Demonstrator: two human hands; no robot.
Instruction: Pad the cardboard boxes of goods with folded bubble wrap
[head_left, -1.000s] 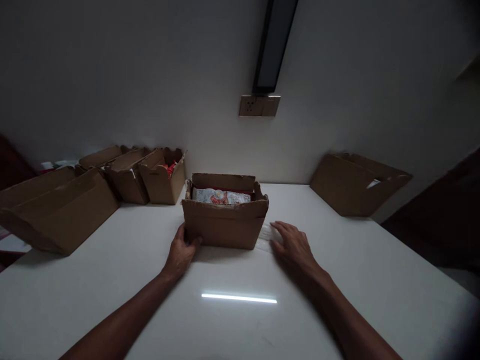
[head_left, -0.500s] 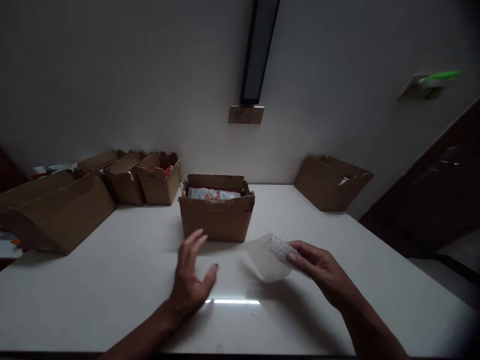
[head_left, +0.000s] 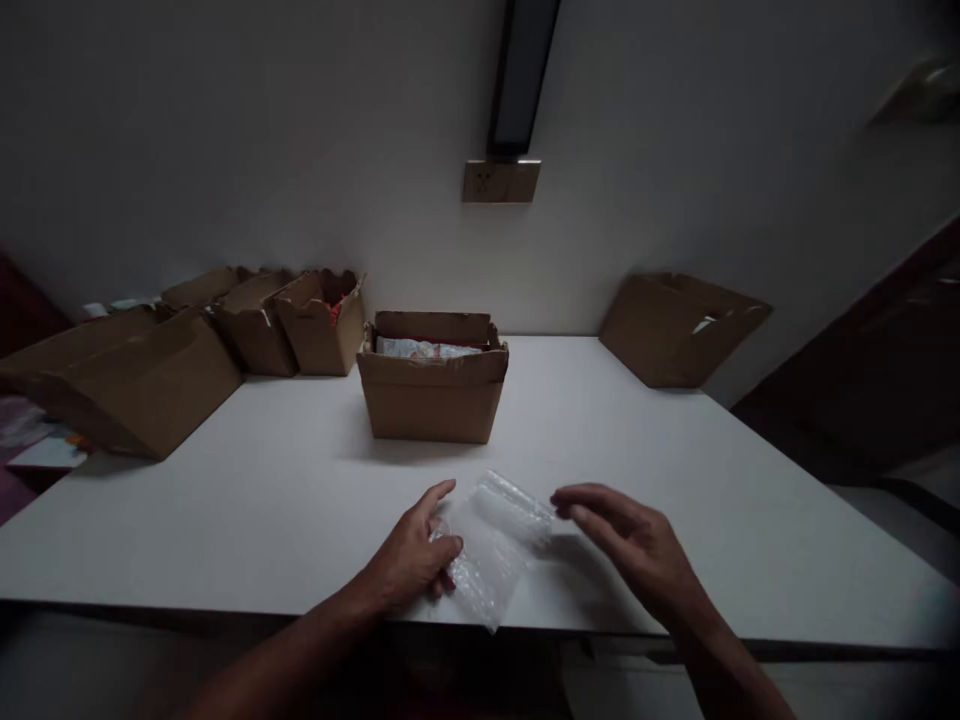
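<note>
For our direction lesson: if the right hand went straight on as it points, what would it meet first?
The right hand would likely meet the clear plastic wrap first; any gap is unclear.

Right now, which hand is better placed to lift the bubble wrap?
Probably the left hand: it appears to hold the bubble wrap by one edge, while the right hand is beside the opposite side, contact unclear.

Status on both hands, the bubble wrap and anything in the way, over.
Left hand gripping bubble wrap by its left side. Right hand at its right corner, contact unclear. Box beyond, standing apart, not blocking.
</note>
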